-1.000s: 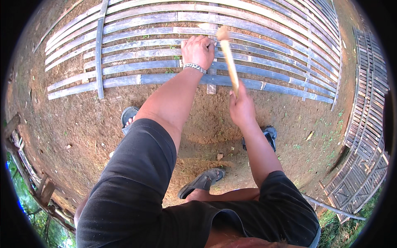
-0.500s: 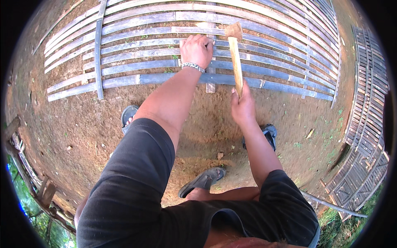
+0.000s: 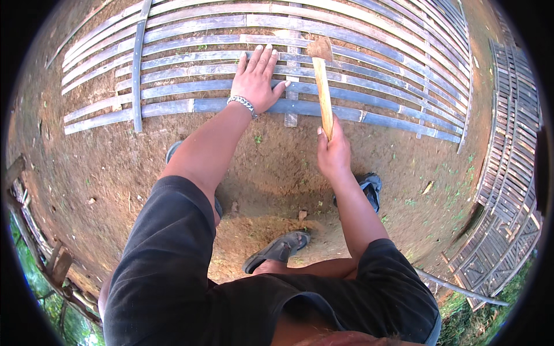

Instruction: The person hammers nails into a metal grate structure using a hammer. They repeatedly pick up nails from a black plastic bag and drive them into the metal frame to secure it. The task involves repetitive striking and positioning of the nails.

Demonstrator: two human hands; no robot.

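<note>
One tool (image 3: 322, 83) | right hand (image 3: 334, 153): grip clasping handle (image 3: 326, 109) | left hand (image 3: 254, 86): spread on slats (image 3: 210, 105)

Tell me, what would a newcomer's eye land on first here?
A broad rack of bamboo slats spans the upper part of the view. The left grip lies spread across its nearer slats, a chain bracelet just below. Farther right, the right grip holds a wooden-handled tool, brownish head at the far end.

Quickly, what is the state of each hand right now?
Left hand: open, resting on the bamboo slats.
Right hand: closed, holding the wooden-handled tool.
</note>
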